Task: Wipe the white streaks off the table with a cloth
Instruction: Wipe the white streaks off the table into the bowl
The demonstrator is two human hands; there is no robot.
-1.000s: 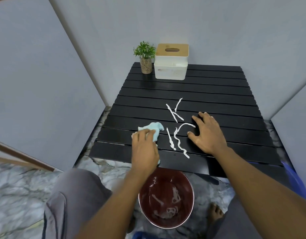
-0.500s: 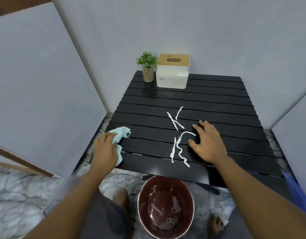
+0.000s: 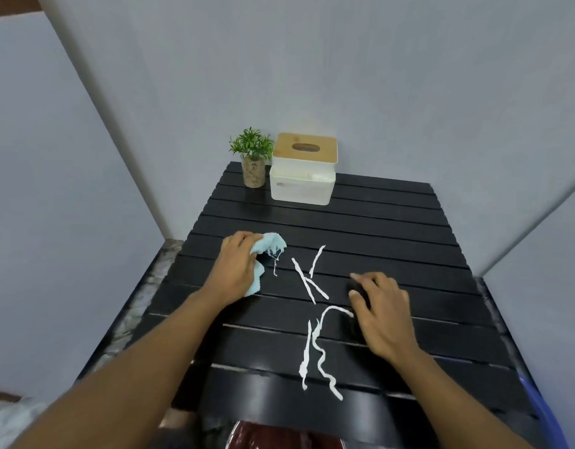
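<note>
Left hand (image 3: 237, 267) grips light-blue cloth (image 3: 269, 246) on black slatted table (image 3: 393, 228), just left of the white streaks (image 3: 315, 306). Right hand (image 3: 381, 314) rests on the table, fingers spread and relaxed, touching streaks' right edge. Plant (image 3: 253, 157), tissue box (image 3: 302, 171) at far edge.

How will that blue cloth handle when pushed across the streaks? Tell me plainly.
Probably floppy: the cloth bunches in the left hand, one corner drooping below it. Likely light, as a one-handed grip carries it. Its loose threads may snag or smear the white streaks.
</note>
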